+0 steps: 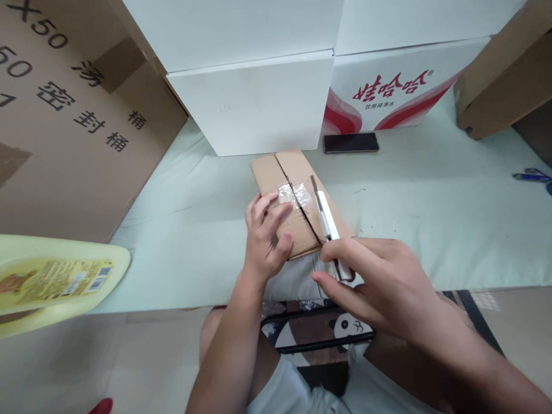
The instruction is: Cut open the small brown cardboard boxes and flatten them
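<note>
Left hand [264,236] flat on box [288,201]; right hand [379,282] fingers pinch knife [328,224].

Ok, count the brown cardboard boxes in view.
3. A big printed box at the left, a small taped box under the left hand, a plain box at the far right. Others may be hidden behind the white boxes.

This is looking like a home bedroom: big brown cardboard boxes [73,132] and white cartons [259,103] are crowding a pale green sheeted bed [431,218], and a panda-patterned rug [351,329] is lying on the floor [142,356].
</note>
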`<state>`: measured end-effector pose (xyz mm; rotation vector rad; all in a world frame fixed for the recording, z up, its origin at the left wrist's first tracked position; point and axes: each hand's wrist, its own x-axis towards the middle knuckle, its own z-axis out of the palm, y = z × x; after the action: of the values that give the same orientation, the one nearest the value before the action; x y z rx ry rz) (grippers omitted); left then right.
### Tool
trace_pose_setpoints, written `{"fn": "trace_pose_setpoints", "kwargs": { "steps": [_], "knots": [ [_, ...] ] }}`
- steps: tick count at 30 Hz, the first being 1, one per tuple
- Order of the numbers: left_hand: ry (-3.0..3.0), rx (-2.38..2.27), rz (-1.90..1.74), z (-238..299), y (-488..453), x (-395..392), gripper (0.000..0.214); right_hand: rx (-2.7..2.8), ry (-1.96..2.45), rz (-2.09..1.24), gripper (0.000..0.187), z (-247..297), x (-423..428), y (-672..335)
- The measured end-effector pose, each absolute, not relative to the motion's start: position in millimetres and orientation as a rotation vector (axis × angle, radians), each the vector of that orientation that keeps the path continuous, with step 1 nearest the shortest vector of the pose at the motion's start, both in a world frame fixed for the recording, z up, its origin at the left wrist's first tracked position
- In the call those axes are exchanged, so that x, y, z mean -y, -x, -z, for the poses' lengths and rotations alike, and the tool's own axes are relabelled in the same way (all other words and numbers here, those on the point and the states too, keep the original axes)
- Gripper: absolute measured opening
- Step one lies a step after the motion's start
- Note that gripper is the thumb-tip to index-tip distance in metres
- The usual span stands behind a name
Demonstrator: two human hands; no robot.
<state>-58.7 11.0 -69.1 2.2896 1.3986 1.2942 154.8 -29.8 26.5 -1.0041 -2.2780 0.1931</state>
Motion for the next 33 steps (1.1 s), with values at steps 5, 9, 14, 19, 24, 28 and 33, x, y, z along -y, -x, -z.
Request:
{"fn": "trace_pose_setpoints", "kwargs": {
  "steps": [5,9,14,19,24,28,33],
  "knots": [
    [-2.267,-1.391,-1.295,69.6,59.2,-11.1,0.051,2.135,0.952,-0.187,0.008,-17.1,23.0,-152.5],
    [-2.271,-1.37,-1.297,68.6,59.7,-10.4,0.051,2.075,0.977,-0.092,0.014,-14.6,18.9,-153.3],
    [-2.237,-1.378,-1.293,68.9,59.9,-8.4,0.05,2.045,1.035,-0.059,0.022,-13.7,16.4,-153.1],
    [-2.233,-1.379,-1.333,70.3,60.9,-8.1,0.049,2.029,1.069,-0.03,0.006,-7.2,11.2,-151.7],
    [-2.21,-1.316,-1.402,71.6,60.3,-9.5,0.045,1.914,1.027,-0.128,0.008,3.1,8.5,-148.7],
    [-2.193,-1.278,-1.398,70.6,58.0,-9.7,0.046,1.914,0.86,-0.319,0.014,10.8,4.8,-143.8],
    [-2.16,-1.249,-1.388,71.3,55.9,-9.5,0.043,1.916,0.877,-0.356,0.025,15.4,-1.7,-143.6]
  ]
}}
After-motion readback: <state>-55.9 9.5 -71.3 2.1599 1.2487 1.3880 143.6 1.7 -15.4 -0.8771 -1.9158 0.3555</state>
